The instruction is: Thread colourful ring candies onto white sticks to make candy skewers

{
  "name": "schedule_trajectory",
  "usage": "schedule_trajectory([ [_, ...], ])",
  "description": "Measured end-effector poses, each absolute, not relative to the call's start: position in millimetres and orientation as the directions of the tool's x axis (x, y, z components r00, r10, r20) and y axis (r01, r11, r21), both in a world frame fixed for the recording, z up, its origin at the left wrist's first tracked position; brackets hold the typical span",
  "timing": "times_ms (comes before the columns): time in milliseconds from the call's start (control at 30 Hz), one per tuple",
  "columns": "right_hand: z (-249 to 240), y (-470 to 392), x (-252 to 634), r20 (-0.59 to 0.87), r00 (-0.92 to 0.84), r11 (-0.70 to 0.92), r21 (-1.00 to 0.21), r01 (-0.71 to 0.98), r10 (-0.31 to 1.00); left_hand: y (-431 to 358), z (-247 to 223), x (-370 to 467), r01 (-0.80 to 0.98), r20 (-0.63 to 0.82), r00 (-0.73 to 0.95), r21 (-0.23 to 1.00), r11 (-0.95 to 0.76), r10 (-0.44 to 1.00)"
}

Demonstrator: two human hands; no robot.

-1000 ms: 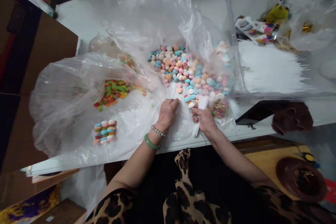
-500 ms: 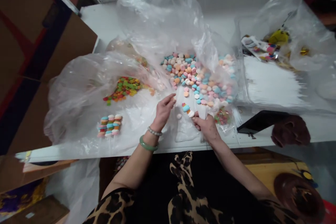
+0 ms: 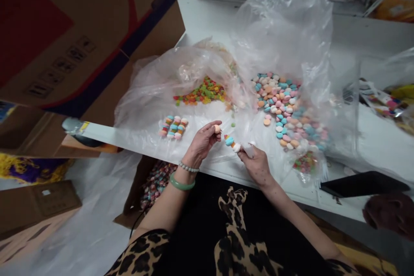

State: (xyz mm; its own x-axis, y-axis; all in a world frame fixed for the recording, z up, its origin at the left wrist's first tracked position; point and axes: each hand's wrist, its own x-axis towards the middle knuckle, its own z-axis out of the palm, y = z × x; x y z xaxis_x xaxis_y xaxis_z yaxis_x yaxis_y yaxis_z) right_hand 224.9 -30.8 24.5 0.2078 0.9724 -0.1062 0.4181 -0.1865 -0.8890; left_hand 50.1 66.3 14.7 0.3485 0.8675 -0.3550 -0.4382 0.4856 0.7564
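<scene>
Between the thumb and fingers of my left hand [image 3: 206,139] is a peach-coloured marshmallow candy [image 3: 217,129]. My right hand [image 3: 256,162] pinches the lower end of a candy skewer [image 3: 230,141] threaded with red, blue, orange and white pieces. The skewer's tip points toward my left hand, a short gap from the marshmallow. Three finished-looking candy skewers [image 3: 174,128] lie side by side on plastic at the left. Beyond my hands are a heap of pastel marshmallow candies [image 3: 280,95] and a pile of bright gummy candies [image 3: 207,92], each on a clear plastic bag.
A large cardboard box [image 3: 106,47] stands at the left. On the right lie a dark tablet-like device [image 3: 365,184], a maroon cloth [image 3: 390,213] and a small bag of gummies [image 3: 305,162]. White sticks [image 3: 371,138] lie farther right. Below the table edge sits a box of wrapped sweets [image 3: 160,183].
The view has swung left, so the table's things sit farther right. My left hand has turned, bringing the peach marshmallow into clear sight near the skewer's tip. My right hand keeps hold of the skewer.
</scene>
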Motion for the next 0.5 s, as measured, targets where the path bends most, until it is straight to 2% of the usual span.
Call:
schedule_trajectory([
  [267, 17.7, -21.1, 202.5, -0.132, 0.153, -0.189, -0.865, 0.464, 0.979, 60.1, 8.4, 28.9, -0.411, -0.324, 0.204, 0.828, 0.382, 0.924],
  [500, 14.8, -14.8, 193.6, -0.175, 0.143, -0.223, -0.840, 0.495, 0.974, 60.0, -2.9, 24.5, -0.352, -0.296, 0.157, 0.874, 0.333, 0.942],
])
